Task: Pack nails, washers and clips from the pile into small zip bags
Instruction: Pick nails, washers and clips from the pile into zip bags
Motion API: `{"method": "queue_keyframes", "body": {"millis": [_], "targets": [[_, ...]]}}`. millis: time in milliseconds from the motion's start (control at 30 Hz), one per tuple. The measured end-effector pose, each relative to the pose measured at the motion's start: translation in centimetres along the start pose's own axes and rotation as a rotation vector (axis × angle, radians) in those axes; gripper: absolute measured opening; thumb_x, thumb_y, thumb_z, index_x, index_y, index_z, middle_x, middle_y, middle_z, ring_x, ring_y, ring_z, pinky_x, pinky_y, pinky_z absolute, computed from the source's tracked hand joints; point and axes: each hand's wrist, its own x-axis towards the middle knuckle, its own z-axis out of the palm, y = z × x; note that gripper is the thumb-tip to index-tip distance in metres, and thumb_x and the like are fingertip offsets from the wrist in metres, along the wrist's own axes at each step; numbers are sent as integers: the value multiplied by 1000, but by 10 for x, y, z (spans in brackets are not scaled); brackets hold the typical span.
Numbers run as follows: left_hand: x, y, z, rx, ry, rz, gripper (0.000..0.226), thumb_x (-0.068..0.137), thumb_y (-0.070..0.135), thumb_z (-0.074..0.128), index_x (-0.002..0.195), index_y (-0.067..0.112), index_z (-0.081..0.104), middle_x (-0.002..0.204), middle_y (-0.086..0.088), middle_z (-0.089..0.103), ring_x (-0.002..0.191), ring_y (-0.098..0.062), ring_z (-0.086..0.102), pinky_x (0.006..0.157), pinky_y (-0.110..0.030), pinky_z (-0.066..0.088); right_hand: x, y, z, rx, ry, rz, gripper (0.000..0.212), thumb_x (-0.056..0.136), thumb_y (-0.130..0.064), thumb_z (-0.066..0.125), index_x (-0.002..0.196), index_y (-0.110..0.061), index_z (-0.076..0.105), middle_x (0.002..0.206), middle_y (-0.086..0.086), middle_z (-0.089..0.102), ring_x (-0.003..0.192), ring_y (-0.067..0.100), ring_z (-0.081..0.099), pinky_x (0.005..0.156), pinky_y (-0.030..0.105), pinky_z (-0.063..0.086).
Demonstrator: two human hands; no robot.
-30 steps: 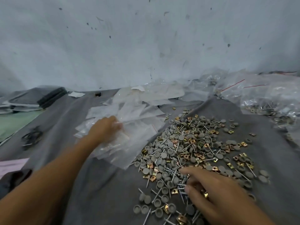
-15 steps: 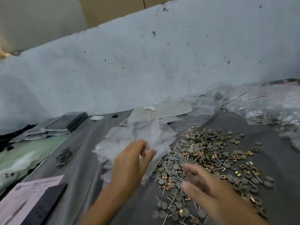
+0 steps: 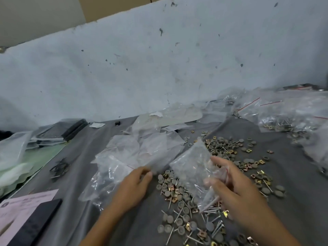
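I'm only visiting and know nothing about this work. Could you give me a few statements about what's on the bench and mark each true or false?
1. The right hand holds a small clear bag. True.
2. The pile is made up of one kind of part. False: grey washers and gold clips lie among the nails.
3. The pile lies on a grey cloth. True.
4. The empty bags lie right of the pile. False: they lie left of it, by the left hand.
5. A pink paper lies at the lower left. True.
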Motion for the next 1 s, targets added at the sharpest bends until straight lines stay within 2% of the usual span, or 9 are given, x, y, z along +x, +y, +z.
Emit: {"method": "queue_keyframes", "body": {"millis": [133, 167, 267, 333, 467, 600, 767, 867, 1000], "targets": [[-33, 32, 0, -169, 252, 191, 9, 95, 32, 68, 90, 39, 65, 89, 19, 68, 87, -2, 63, 71, -19, 49, -1, -1, 6, 53, -31, 48, 65, 93, -35, 66, 136, -68, 29, 91, 12, 74, 78, 34, 70, 76, 55, 58], [-45, 44, 1, -239, 258, 242, 4, 94, 40, 68, 90, 39, 66, 89, 17, 67, 84, -5, 64, 67, -18, 48, -3, -1, 9, 56, -31, 48, 66, 92, -35, 67, 136, -67, 30, 90, 9, 75, 81, 35, 71, 77, 55, 58], [-73, 71, 9, -415, 144, 322, 38, 82, 69, 68, 101, 37, 66, 85, 10, 63, 71, -9, 60, 59, -23, 48, -5, 2, 18, 59, -25, 30, 61, 89, -30, 74, 127, -64, 41, 87, 0, 77, 76, 22, 74, 70, 47, 63], [-81, 76, 19, -467, 76, 345, 52, 72, 76, 73, 106, 38, 62, 84, 11, 60, 64, -3, 54, 54, -20, 42, -5, 5, 23, 79, -37, 24, 54, 87, -29, 76, 117, -64, 47, 89, -6, 78, 76, 13, 76, 68, 37, 64], [-86, 67, 33, -476, 10, 336, 46, 73, 64, 79, 111, 46, 58, 84, 14, 62, 58, 0, 51, 52, -15, 36, -4, 9, 32, 128, -153, 31, 40, 90, -28, 76, 114, -54, 57, 100, -5, 78, 88, 15, 76, 69, 28, 61], [-83, 57, 33, -532, -8, 293, 32, 78, 44, 74, 108, 44, 60, 80, 11, 66, 62, -8, 60, 55, -28, 49, -8, 14, 39, 153, -273, 40, 53, 83, -29, 81, 124, -48, 55, 111, -2, 76, 103, 16, 74, 80, 28, 60], [-85, 58, 26, -590, -47, 277, 16, 86, 45, 71, 98, 35, 68, 79, 10, 68, 69, -10, 64, 62, -34, 53, -8, 14, 42, 158, -279, 26, 43, 98, -6, 60, 126, -38, 58, 110, 2, 76, 102, 19, 74, 79, 24, 59], [-86, 59, 22, -549, -3, 296, 11, 90, 44, 68, 94, 35, 64, 74, 15, 65, 59, -4, 60, 54, -21, 44, -9, 9, 44, 124, -221, 42, 47, 100, 1, 54, 119, -41, 62, 104, 4, 77, 92, 23, 75, 72, 34, 63], [-94, 64, 23, -294, 78, 393, 13, 86, 39, 61, 90, 30, 52, 77, 17, 56, 64, 1, 53, 56, -19, 41, -11, 10, 49, 11, -92, 20, 45, 92, -21, 73, 123, -47, 55, 95, 1, 76, 82, 24, 74, 71, 53, 62]]}}
